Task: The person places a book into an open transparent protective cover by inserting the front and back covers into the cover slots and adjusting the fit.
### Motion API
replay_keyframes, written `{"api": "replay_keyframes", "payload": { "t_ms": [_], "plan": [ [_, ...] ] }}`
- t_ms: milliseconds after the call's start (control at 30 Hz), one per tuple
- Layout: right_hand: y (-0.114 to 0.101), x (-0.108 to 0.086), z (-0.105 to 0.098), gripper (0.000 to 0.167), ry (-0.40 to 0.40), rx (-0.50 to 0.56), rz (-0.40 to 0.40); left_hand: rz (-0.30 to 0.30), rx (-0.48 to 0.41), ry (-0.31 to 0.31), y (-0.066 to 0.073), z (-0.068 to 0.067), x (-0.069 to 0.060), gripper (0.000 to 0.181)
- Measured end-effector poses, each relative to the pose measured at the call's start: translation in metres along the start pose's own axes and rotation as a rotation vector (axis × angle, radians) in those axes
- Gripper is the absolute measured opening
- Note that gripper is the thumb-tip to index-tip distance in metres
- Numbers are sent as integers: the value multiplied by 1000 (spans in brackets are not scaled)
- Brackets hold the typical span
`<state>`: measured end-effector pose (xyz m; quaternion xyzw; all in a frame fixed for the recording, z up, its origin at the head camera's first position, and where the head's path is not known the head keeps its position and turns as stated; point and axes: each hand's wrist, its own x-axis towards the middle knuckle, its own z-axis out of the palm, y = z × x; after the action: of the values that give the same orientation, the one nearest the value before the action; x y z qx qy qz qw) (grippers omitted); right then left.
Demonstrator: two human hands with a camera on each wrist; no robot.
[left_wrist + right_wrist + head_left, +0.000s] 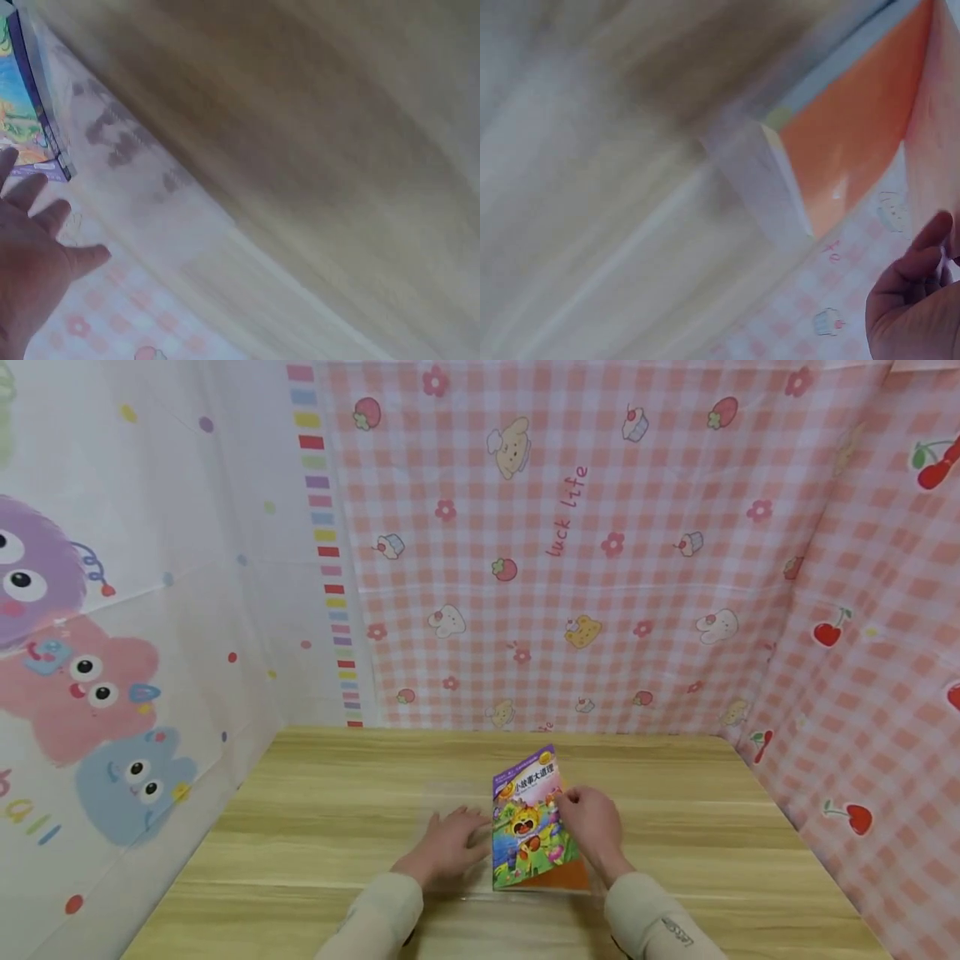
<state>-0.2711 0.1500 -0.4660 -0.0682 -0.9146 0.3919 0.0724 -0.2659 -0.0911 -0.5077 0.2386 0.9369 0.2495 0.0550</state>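
A children's storybook [528, 827] with a purple-topped, colourful cartoon cover is on the table, its front cover tilted up. Beneath the raised cover an orange page [855, 127] shows. My right hand [596, 827] pinches the cover's right edge between thumb and fingers. Beside the spine lies my left hand [450, 843], its fingers spread; in the left wrist view the fingertips reach close to the book, and whether they touch it I cannot tell. A clear plastic sheet [157, 202] extends out from under the book on both sides.
The wooden tabletop [337, 810] surrounds the book. Behind it hangs a pink checked cloth [465, 652], with another cherry-print cloth [885, 710] at right and a white cartoon cloth [210, 693] at left.
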Motion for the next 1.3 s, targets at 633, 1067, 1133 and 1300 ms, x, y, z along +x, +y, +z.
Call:
{"api": "replay_keyframes", "payload": {
  "t_ms": [633,1067,1133,1300],
  "plan": [
    [-39,5,20,29,-99,377,-119,-269,48,70,-15,-5,-8,59],
    [-46,7,52,50,-249,194,-436,-338,69,69,-21,-1,-6,78],
    [-48,8,58,51,-242,121,-491,-326,92,56,-22,0,-6,78],
    [-46,6,73,48,-245,-91,-592,-325,131,0,-16,-4,-7,77]
  ]
}}
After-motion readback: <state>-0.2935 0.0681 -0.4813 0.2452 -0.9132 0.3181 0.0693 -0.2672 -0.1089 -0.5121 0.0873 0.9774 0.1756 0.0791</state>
